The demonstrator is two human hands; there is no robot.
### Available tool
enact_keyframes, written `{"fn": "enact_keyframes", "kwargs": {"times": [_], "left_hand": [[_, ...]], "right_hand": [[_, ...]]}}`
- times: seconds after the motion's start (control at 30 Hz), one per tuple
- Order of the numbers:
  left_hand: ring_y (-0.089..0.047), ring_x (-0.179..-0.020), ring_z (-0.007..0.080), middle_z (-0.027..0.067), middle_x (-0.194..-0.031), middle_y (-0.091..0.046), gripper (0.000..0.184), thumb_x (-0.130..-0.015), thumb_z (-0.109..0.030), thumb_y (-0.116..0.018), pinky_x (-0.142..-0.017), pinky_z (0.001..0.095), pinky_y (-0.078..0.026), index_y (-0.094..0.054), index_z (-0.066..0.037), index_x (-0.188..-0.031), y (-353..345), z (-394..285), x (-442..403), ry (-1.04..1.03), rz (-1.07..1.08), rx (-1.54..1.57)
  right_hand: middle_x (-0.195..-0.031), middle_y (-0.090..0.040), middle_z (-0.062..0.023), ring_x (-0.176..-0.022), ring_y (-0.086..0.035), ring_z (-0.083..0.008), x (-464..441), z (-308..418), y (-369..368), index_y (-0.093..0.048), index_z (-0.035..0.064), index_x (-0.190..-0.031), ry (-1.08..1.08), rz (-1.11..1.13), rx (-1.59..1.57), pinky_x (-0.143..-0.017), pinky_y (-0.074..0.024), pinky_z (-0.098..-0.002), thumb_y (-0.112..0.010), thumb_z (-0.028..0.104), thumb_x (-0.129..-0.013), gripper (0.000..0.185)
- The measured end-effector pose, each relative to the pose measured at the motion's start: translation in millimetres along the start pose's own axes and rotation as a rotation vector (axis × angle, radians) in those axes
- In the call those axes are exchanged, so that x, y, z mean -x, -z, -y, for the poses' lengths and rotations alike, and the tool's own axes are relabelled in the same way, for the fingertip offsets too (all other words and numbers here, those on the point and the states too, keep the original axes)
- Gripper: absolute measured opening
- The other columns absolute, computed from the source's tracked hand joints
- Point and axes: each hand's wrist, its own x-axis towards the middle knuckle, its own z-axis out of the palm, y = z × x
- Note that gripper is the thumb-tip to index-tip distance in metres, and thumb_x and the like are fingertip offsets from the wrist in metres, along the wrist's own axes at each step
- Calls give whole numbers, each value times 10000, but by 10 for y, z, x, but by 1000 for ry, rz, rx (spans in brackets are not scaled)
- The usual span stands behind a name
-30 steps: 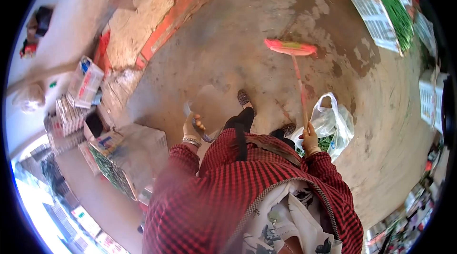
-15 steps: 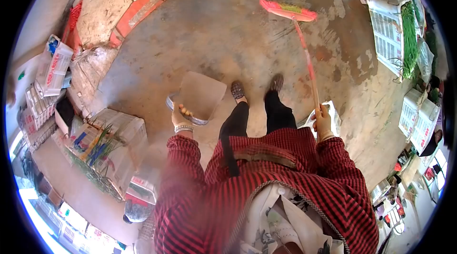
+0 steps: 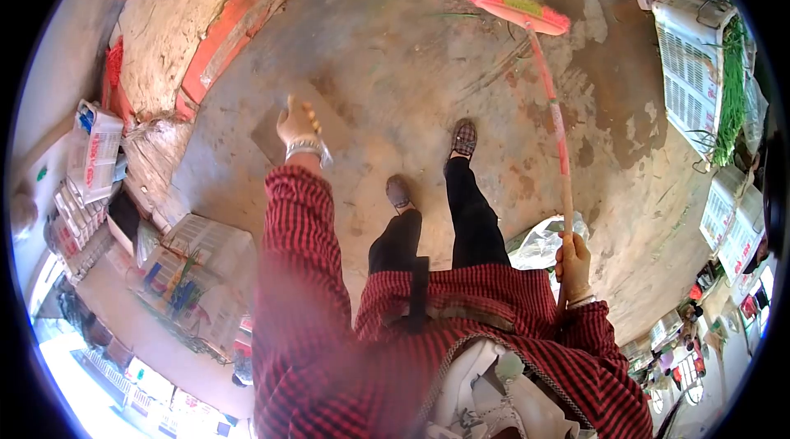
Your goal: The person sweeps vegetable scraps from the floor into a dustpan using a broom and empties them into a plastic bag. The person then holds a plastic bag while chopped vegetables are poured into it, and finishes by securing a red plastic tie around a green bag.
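My right hand (image 3: pixel 575 264) is closed around the lower end of a broom's (image 3: pixel 553 102) pink stick. The pink and yellow-green bristled head is on the floor ahead, at the top of the view. My left hand (image 3: pixel 295 122) is held out ahead with its fingers curled. Just beyond it is a flat, square, brownish panel, which looks like a dustpan (image 3: pixel 331 120). The panel nearly blends with the floor, and the grip on it is partly hidden. A clear plastic bag (image 3: pixel 539 243) is beside my right hand, lower down.
White plastic crates (image 3: pixel 693 69) with long green vegetables (image 3: pixel 731 97) line the right side. More crates (image 3: pixel 210 254) stand at the left. A raised red edge (image 3: pixel 216 48) and a pale sheet (image 3: pixel 177 23) are at the upper left. The concrete floor (image 3: pixel 395 44) has damp patches.
My left hand has moved forward with the panel, which is turned to a different angle. My right foot is farther forward, my left foot farther back. The broom head has shifted slightly up and right.
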Motion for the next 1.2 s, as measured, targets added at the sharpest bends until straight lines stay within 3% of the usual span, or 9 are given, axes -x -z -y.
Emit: {"fn": "enact_keyframes", "kwargs": {"times": [0.3,0.43,0.6,0.7,0.73,0.83,0.93,1.07,1.2], "left_hand": [[-456,-385,183,36,-453,-472,427,-874,-400,-384,-381,314,-359,-536,-100,-609,-1831,432,150,-249,348,-350],[-489,-412,234,63,-446,-486,445,-888,-363,-346,-420,353,-404,-554,-96,-598,-2632,1133,376,-960,264,-610],[-546,-486,252,80,-474,-539,489,-890,-342,-369,-500,358,-418,-569,-79,-530,-2949,763,1632,-523,415,-609],[-509,-443,212,78,-500,-535,459,-872,-380,-409,-479,342,-400,-577,-69,-578,-3030,1169,1774,-641,532,-671],[-503,-450,188,75,-518,-538,434,-868,-378,-425,-471,332,-396,-579,-68,-606,-2961,904,2118,-275,717,-548],[-473,-441,159,44,-528,-518,438,-854,-431,-441,-445,314,-381,-575,-74,-639,-2991,914,2231,-113,967,-595],[-439,-425,119,-4,-499,-463,441,-835,-467,-471,-409,270,-354,-558,-79,-643,-2699,462,2290,-383,938,-621],[-395,-347,103,-9,-463,-438,387,-828,-411,-527,-338,258,-320,-510,-65,-656,-1929,-334,1798,182,857,-466],[-282,-288,58,-61,-409,-337,376,-810,-385,-570,-289,216,-212,-491,-74,-615,-1395,-766,1517,-56,790,-462]], "right_hand": [[-517,-405,30,-324,-310,-34,-207,-93,201,-496,32,-973,14,13,-76,-287,-232,-185,-444,293,-894,278],[-516,-402,30,-329,-310,-33,-251,-115,299,-495,17,-981,24,18,-88,-290,-235,-182,-443,272,-897,274],[-523,-397,26,-330,-307,-35,-314,-312,374,-490,10,-994,78,36,-80,-293,-244,-182,-440,256,-900,268],[-582,-416,29,-476,-371,-44,-313,-205,341,-511,-6,-975,12,57,-79,-419,-309,-197,-475,257,-877,283],[-582,-416,29,-476,-371,-44,-300,-181,329,-511,-6,-975,16,65,-79,-419,-309,-197,-475,257,-877,283],[-523,-399,30,-329,-296,-40,-324,-204,313,-494,18,-999,34,23,-62,-297,-241,-188,-446,252,-896,261],[-526,-408,30,-335,-296,-39,-378,-332,358,-497,17,-1009,76,12,-34,-307,-242,-187,-450,254,-895,268],[-548,-410,39,-441,-359,-37,-314,-133,306,-528,9,-963,-12,-1,-38,-395,-289,-192,-479,262,-877,272],[-560,-395,45,-473,-344,-30,-264,-189,97,-540,10,-926,37,-53,13,-420,-280,-195,-467,238,-877,245]]}}
